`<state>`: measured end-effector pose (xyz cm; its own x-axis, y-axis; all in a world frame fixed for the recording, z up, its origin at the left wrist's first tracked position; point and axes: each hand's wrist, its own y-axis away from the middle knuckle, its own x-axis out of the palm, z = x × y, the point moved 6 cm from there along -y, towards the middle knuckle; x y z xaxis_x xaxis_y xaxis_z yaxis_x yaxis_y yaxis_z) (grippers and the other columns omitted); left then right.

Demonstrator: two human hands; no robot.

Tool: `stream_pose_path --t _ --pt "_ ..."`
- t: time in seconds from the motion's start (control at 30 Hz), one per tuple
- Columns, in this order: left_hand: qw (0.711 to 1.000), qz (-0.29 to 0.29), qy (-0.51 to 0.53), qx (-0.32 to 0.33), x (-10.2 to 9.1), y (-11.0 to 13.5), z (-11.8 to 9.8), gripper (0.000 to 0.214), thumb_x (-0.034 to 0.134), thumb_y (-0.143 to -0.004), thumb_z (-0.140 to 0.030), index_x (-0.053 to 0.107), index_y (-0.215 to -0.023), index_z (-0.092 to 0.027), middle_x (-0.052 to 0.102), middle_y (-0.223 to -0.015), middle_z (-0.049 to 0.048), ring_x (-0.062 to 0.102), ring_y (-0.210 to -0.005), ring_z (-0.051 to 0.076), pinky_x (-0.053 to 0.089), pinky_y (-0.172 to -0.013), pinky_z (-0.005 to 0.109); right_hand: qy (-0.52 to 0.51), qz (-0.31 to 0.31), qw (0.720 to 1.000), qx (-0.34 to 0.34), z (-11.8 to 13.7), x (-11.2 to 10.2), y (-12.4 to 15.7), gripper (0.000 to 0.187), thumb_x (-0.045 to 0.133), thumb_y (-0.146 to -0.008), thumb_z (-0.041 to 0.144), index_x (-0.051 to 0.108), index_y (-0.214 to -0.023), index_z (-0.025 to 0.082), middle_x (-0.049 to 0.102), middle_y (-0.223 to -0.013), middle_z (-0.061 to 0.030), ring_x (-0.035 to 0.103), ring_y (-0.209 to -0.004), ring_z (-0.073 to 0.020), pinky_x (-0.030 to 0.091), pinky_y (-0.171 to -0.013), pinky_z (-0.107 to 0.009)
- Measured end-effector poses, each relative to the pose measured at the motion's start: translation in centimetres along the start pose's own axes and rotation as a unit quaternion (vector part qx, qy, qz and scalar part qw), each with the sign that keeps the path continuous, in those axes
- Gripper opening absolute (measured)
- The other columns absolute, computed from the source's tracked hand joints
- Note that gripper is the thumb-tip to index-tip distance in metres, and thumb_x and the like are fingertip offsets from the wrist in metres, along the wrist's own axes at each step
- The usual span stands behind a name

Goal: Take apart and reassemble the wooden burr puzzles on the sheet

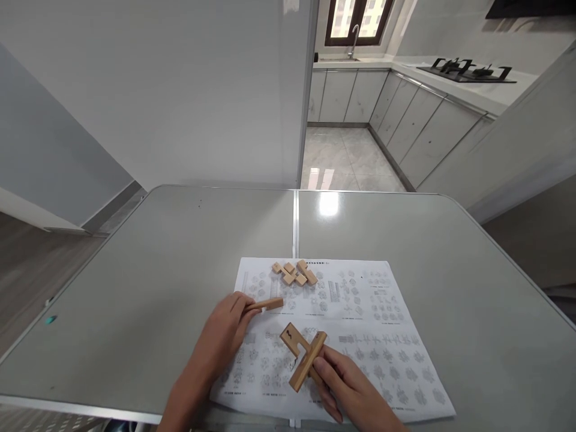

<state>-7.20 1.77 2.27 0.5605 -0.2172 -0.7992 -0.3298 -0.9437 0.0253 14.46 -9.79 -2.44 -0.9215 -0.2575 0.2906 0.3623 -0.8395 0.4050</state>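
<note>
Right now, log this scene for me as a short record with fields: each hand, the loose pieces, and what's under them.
left hand: pinches one wooden bar by its end
right hand: holds crossed wooden pieces, two bars joined in an X
printed sheet: diagram page lying flat under both hands
loose wooden pieces: small pile near the sheet's far edge, untouched
table: grey, seam down the middle
</note>
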Motion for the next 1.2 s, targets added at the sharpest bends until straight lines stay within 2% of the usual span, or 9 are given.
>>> stream_pose_path --t 0.13,0.23,0.33,0.47,0.6,0.73,1.0,1.2 --pt "0.983 -0.017 0.146 -0.112 0.5 1.4 0.2 0.033 0.048 -0.106 -0.052 0.063 -0.103 -0.023 0.070 -0.081 0.0010 0.063 -0.066 0.019 0.049 -0.070 0.032 -0.010 -0.010 1.000 0.012 0.1 0.0 -0.1 0.062 0.052 -0.095 0.082 0.055 -0.092 0.020 0.045 -0.058 0.0093 0.035 -0.043 -0.0070 0.037 -0.047 -0.023" --pt "0.940 -0.011 0.316 -0.130 1.9 2.5 -1.2 0.043 0.048 -0.104 -0.061 0.061 -0.101 -0.020 0.062 -0.073 -0.0018 0.056 -0.057 0.014 0.046 -0.060 0.027 -0.030 -0.013 0.999 0.010 -0.1 -0.1 -0.3 0.062 0.056 -0.094 0.082 0.056 -0.092 0.020 0.045 -0.057 0.0096 0.035 -0.041 -0.0067 0.035 -0.047 -0.023" --pt "0.882 0.026 0.451 -0.133 4.2 3.4 -3.2 0.046 0.054 -0.101 -0.065 0.060 -0.103 -0.019 0.063 -0.078 0.0004 0.056 -0.060 0.014 0.044 -0.053 0.024 -0.072 -0.036 0.997 0.003 -0.7 -0.7 -0.6 0.059 0.060 -0.094 0.079 0.055 -0.087 0.020 0.045 -0.055 0.0094 0.035 -0.041 -0.0064 0.032 -0.046 -0.023" --pt "0.838 0.042 0.525 -0.144 6.4 4.1 -5.2 0.046 0.057 -0.101 -0.063 0.059 -0.106 -0.018 0.062 -0.078 0.0009 0.055 -0.060 0.013 0.044 -0.052 0.023 -0.169 -0.081 0.982 0.008 -1.0 -1.5 -0.9 0.056 0.068 -0.092 0.074 0.059 -0.086 0.018 0.042 -0.055 0.0092 0.032 -0.042 -0.0056 0.025 -0.046 -0.023" --pt "0.828 0.060 0.542 -0.130 7.3 4.3 -6.5 0.045 0.056 -0.103 -0.062 0.059 -0.103 -0.017 0.061 -0.077 0.0011 0.054 -0.060 0.012 0.043 -0.052 0.023 -0.251 -0.112 0.961 0.013 -0.7 -2.1 -1.0 0.055 0.081 -0.084 0.069 0.059 -0.081 0.018 0.038 -0.056 0.0095 0.029 -0.045 -0.0054 0.021 -0.047 -0.023" --pt "0.830 0.070 0.540 -0.125 7.6 4.0 -6.8 0.045 0.055 -0.103 -0.062 0.058 -0.108 -0.017 0.062 -0.078 0.0008 0.054 -0.060 0.012 0.043 -0.052 0.024 -0.288 -0.113 0.951 0.011 -0.8 -2.3 -1.2 0.054 0.084 -0.083 0.065 0.057 -0.077 0.019 0.038 -0.057 0.0091 0.027 -0.046 -0.0052 0.021 -0.048 -0.024" --pt "0.838 0.086 0.521 -0.133 8.6 3.2 -7.1 0.054 0.056 -0.101 -0.067 0.059 -0.120 -0.017 0.066 -0.080 0.0023 0.057 -0.066 0.015 0.045 -0.058 0.026 -0.325 -0.072 0.943 0.009 -0.9 -2.7 -1.5 0.048 0.083 -0.087 0.060 0.060 -0.082 0.018 0.037 -0.057 0.0100 0.024 -0.046 -0.0056 0.022 -0.051 -0.024" --pt "0.836 0.098 0.526 -0.126 8.9 2.7 -8.1 0.051 0.056 -0.101 -0.066 0.059 -0.118 -0.018 0.065 -0.079 0.0012 0.058 -0.068 0.015 0.045 -0.061 0.027 -0.359 -0.018 0.933 0.011 -0.3 -2.8 -1.5 0.044 0.082 -0.091 0.052 0.061 -0.077 0.016 0.037 -0.055 0.0102 0.020 -0.045 -0.0042 0.019 -0.051 -0.024"
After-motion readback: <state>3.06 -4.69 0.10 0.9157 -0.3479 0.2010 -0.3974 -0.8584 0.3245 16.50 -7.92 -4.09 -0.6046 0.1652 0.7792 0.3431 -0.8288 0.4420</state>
